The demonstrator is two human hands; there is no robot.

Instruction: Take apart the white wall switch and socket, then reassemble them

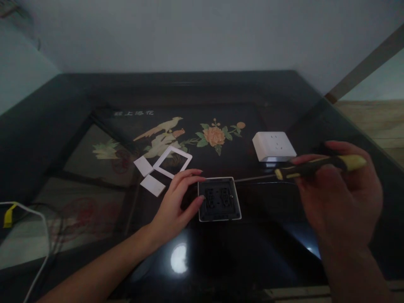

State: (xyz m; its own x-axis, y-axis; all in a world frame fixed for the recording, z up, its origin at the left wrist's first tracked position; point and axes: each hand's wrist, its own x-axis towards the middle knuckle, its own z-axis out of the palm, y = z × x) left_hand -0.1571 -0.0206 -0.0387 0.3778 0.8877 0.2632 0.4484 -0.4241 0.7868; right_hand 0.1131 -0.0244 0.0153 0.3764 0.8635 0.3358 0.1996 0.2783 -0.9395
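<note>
A square wall switch (218,200) with a white rim and a dark inside lies on the glossy black table. My left hand (181,200) grips its left edge, thumb on the near part and fingers at the upper corner. In my right hand (339,193) is a screwdriver (311,167) with a black and yellow handle. Its thin shaft points left, and the tip is by the upper right corner of the switch; whether it touches cannot be made out. Beyond my left hand lie a white square frame (162,166) and two white rocker plates, one upper (143,166) and one lower (152,185).
A white socket box (274,146) stands right of the switch, close to my right hand. A white cable (46,229) with a yellow tag (9,215) runs along the left side. The black table (202,90) carries a bird and flower picture and meets a pale wall behind.
</note>
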